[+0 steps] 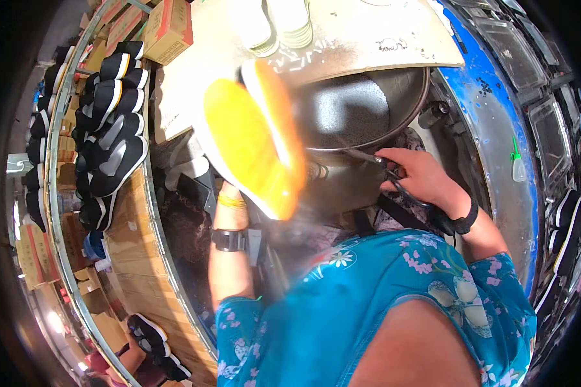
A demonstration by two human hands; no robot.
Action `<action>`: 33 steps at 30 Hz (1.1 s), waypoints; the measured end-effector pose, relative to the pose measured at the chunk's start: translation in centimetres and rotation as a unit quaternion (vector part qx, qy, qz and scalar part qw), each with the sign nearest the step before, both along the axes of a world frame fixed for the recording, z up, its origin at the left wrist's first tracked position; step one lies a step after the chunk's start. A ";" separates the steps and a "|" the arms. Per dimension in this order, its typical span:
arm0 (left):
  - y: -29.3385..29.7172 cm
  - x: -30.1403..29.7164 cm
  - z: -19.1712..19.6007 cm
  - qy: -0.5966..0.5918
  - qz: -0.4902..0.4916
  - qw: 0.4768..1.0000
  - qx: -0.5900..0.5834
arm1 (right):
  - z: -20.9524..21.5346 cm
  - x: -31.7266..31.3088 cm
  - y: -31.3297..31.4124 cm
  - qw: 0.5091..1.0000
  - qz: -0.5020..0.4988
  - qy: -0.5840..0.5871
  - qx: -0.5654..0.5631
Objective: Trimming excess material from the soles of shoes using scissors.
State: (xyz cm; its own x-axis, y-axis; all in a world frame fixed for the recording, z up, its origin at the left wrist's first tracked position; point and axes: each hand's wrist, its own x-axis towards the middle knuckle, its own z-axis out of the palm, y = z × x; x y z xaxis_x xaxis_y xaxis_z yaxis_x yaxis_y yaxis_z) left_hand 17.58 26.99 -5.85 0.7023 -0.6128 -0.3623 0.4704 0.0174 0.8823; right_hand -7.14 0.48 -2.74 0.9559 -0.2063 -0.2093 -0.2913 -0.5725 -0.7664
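From the head camera we see our left hand (229, 187) raised beside the round metal basin (361, 109), mostly hidden behind the yellow-soled shoe (255, 138) it holds up, blurred, sole toward us; how its fingers wrap we cannot tell. Our right hand (419, 177) sits just below the basin's rim, fingers curled closed around dark scissors (400, 187). Left of the basin, black shoes (110, 129) stand in rows on a curved rack. Above the basin lies a pale counter (342, 32).
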 end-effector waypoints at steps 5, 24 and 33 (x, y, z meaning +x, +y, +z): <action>1.2 -5.2 0.6 0.025 -0.021 0.995 -0.090 | 0.4 1.7 1.3 0.977 0.059 -0.136 -0.156; -6.6 -4.2 1.3 0.114 -0.048 0.919 -0.375 | 2.9 3.0 3.9 0.967 0.113 -0.138 -0.183; -7.9 -4.8 2.0 0.082 0.003 0.928 -0.365 | -0.3 2.4 3.2 0.971 0.085 -0.169 -0.145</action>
